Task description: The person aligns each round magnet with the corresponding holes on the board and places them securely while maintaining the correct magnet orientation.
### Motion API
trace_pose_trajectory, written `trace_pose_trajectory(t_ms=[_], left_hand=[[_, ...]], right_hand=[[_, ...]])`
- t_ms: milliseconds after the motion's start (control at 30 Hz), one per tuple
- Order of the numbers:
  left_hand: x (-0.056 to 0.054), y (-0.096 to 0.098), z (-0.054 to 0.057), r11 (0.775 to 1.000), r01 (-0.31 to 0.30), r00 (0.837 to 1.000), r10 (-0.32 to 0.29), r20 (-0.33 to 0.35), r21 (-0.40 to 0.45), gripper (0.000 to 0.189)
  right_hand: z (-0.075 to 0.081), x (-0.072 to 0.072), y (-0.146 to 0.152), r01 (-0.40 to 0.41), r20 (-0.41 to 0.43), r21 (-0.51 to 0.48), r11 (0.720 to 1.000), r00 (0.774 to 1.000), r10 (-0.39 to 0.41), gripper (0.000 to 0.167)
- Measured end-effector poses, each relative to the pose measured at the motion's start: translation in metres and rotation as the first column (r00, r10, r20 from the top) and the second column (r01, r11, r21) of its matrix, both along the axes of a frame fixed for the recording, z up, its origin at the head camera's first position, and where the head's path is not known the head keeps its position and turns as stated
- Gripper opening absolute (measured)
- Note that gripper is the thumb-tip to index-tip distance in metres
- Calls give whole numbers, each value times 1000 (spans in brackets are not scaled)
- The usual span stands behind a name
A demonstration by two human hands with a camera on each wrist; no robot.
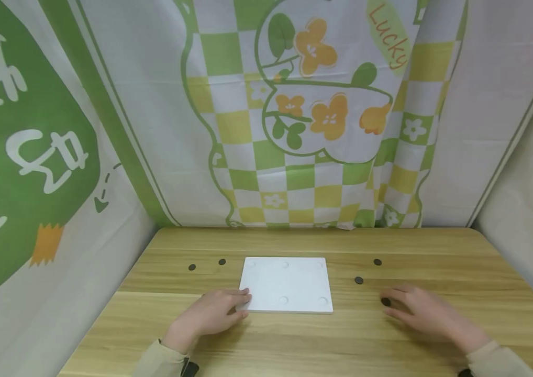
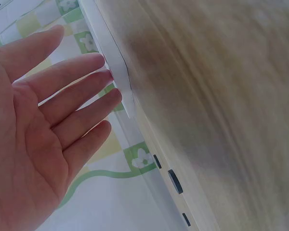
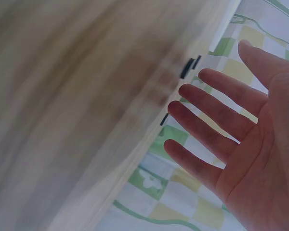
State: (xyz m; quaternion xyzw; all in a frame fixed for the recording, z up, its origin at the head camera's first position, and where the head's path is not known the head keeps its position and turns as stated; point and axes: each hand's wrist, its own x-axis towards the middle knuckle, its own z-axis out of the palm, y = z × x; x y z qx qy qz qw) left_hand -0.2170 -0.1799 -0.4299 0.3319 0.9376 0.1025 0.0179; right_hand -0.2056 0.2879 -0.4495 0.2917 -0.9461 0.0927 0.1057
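Note:
A white rectangular board (image 1: 285,283) with shallow round recesses lies on the table. My left hand (image 1: 212,312) is at its near left corner, fingertips at the edge, covering that corner. The left wrist view shows the left hand (image 2: 53,110) with relaxed, nearly straight fingers and a bare palm. My right hand (image 1: 422,311) is low over the table to the right, a small dark disc (image 1: 386,301) showing by its fingertips. Its fingers look extended and spread in the right wrist view, where the right hand (image 3: 241,134) holds nothing visible.
Two dark discs lie beyond the left hand, a left disc (image 1: 192,267) and one nearer the board, a second disc (image 1: 222,262). Right of the board are a near disc (image 1: 358,280) and a far disc (image 1: 377,262). A patterned curtain (image 1: 229,120) hangs behind the wooden table (image 1: 313,345).

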Motion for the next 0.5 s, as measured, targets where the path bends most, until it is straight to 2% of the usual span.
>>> trace_pose_trajectory(t_ms=[300,500], left_hand=[[1,1,2,1000,-9,1000,9,13,-8,41],[0,2,0,1000,-9,1000,9,10,-12,41]], right_hand=[[-4,-3,10,-60,-62,7,998,996,60,27],[-2,-5,14,-83,-43,4,997,996,83,26]])
